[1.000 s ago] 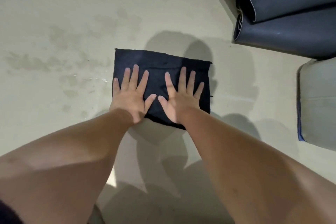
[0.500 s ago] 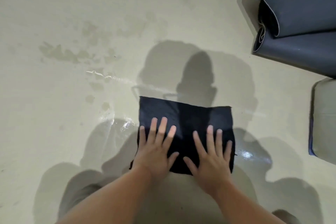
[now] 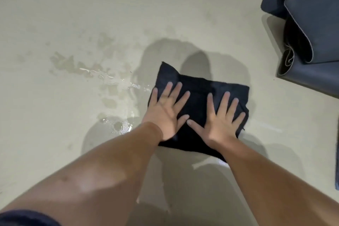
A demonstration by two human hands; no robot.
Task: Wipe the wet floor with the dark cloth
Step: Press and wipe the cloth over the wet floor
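A dark folded cloth (image 3: 201, 86) lies flat on the pale floor (image 3: 55, 5) a little right of centre, its far left corner poking out. My left hand (image 3: 165, 112) and my right hand (image 3: 220, 121) press flat on it side by side, fingers spread and pointing away from me, thumbs nearly touching. Wet patches and glistening water streaks (image 3: 110, 80) lie just left of the cloth. A small shiny puddle (image 3: 119, 124) sits beside my left wrist.
Rolled dark mats (image 3: 315, 24) are stacked on the floor at the upper right. A dark-edged object (image 3: 337, 161) shows at the right edge. My shadow falls on the floor around and beyond the cloth.
Both hands drew the cloth back toward me, then slid it forward again. It now lies turned a little, beside the water streaks.
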